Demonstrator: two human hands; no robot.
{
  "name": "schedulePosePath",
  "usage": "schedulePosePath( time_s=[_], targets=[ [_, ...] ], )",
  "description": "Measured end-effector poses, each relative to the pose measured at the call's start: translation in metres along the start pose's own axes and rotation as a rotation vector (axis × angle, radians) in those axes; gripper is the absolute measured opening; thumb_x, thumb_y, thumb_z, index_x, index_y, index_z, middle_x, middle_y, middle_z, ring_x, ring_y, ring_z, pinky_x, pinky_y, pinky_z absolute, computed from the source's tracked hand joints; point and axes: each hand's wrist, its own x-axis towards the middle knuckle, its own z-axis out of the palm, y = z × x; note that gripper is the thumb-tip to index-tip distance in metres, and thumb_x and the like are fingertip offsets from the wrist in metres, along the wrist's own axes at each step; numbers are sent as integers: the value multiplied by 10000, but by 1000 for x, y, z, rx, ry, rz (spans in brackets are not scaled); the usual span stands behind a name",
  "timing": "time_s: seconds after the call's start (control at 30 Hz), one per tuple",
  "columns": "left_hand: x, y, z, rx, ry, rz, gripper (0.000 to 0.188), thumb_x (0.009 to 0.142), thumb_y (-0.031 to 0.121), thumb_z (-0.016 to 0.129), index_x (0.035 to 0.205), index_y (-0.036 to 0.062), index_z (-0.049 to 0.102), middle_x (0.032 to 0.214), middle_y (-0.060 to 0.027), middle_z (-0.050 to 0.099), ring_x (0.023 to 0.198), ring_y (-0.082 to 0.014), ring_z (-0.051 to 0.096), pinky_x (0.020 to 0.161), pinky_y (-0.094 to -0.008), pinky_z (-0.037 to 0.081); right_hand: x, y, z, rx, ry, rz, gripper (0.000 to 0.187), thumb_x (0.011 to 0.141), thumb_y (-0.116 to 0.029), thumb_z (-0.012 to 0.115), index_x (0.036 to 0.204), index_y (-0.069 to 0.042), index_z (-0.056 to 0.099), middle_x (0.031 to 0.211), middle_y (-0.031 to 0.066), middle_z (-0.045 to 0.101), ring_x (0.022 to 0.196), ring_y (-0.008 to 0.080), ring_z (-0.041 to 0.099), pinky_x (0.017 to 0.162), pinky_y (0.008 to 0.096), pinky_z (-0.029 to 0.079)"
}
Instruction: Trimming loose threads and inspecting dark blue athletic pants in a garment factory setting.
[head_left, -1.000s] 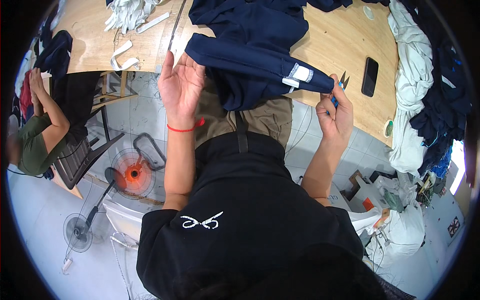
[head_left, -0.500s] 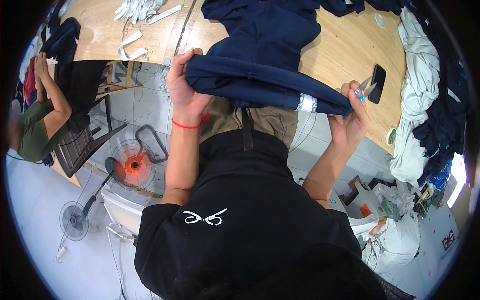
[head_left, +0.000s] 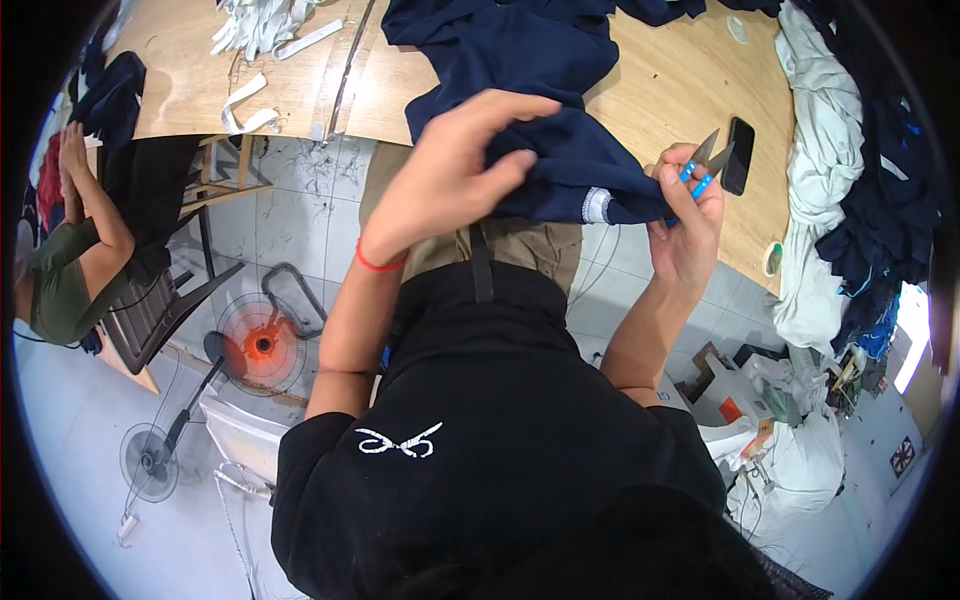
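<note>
A navy blue garment lies over the table edge, its near part lifted above my lap. My right hand is closed on the end of its folded edge. The same hand also holds blue-handled thread snips, blades pointing up and away from me. My left hand is over the left part of the cloth, thumb and fingers apart and not gripping it; whether it touches the cloth I cannot tell. Near my right hand, a small white label shows on the folded edge.
A black phone lies on the wooden table beyond the snips. White strips lie at the far left. Pale cloth hangs along the right edge. To the left are a floor fan and another person.
My left hand has let go of the cloth's left end and moved right, over the garment. The left end has dropped out of its stretch. My right hand keeps the snips and edge.
</note>
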Motion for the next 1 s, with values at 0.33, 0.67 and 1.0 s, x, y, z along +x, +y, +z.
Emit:
schedulePosePath(
  time_s=[0.33, 0.67, 1.0],
  targets=[
    [3, -16, 28, -656, -128, -391, 112, 1043, 85, 708, 1101, -7, 733, 915, 91, 633, 803, 7, 520, 694, -197, 432, 11, 0, -24, -444, 262, -291, 137, 1051, -78, 654, 1175, -28, 683, 992, 74, 740, 729, 33, 617, 514, 196, 400],
    [-6, 11, 21, -987, 110, -495, 145, 1017, 70, 746, 1148, 9, 755, 982, 49, 709, 891, 4, 607, 802, -179, 496, -16, 18, 69, -741, 20, -487, 203, 892, 72, 781, 1065, -33, 797, 991, 58, 716, 803, 86, 628, 567, 212, 422],
    [-11, 5, 27, -970, 227, -489, 138, 1006, 64, 759, 1134, 14, 752, 999, 26, 727, 871, -7, 636, 743, -158, 493, -15, 31, 43, -593, 151, -306, 159, 1081, -157, 634, 1077, 2, 627, 926, 0, 641, 769, 75, 534, 695, 229, 441]
  ],
)
